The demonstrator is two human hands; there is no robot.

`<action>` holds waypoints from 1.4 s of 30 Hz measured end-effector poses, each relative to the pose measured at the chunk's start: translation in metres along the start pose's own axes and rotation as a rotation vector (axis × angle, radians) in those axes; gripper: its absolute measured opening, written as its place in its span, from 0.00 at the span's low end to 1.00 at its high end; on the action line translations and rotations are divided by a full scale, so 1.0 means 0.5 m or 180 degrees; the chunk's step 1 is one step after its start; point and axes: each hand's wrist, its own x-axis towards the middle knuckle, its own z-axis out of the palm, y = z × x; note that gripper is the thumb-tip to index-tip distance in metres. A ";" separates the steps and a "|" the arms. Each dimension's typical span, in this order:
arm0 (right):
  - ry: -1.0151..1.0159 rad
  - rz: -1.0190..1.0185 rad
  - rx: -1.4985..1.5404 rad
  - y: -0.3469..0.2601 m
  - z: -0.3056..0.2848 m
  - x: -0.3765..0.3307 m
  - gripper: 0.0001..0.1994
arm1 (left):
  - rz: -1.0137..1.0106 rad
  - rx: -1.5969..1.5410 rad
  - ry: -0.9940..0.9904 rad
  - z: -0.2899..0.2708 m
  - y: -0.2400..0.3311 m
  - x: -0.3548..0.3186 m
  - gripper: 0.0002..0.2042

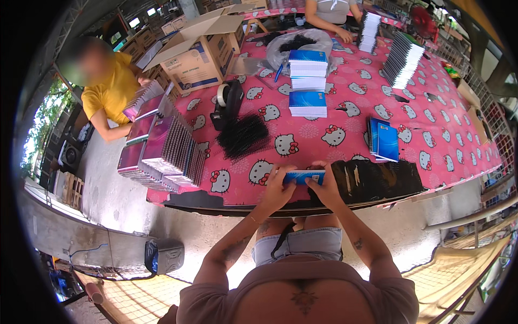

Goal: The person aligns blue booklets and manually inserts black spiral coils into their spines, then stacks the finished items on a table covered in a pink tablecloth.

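Between my two hands, at the near edge of the table, is a small blue-covered notebook [305, 176], tipped so its cover faces me. My left hand [277, 190] grips its left end and my right hand [326, 187] grips the right, thumbs on the near side. Whether its spine is bound is hidden by my fingers. Beyond my left hand lies a heap of black spiral binding coils [244, 136]. Farther ahead stand stacks of blue-covered page blocks [307, 103]. A few blue spiral notebooks [386, 141] lie to the right.
Purple notebooks [164, 141] are piled at left, near a black tape dispenser [227, 102] and cardboard boxes [199, 62]. A person in yellow [110, 92] works there; another person [332, 13] is across the pink-covered table [329, 151]. Tall notebook stacks [402, 60] stand far right.
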 end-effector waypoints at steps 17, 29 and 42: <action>-0.0646 0.0079 -0.0057 -0.004 -0.056 0.026 0.15 | 0.1017 0.2043 0.0755 -0.123 -0.083 0.135 0.08; -0.0830 0.0033 -0.0405 -0.011 -0.057 0.031 0.15 | 0.0169 0.0411 0.0411 -0.106 -0.001 0.019 0.10; -0.0910 -0.0122 -0.0544 -0.021 -0.068 0.020 0.14 | 0.0451 0.0498 -0.0310 -0.141 0.011 0.061 0.12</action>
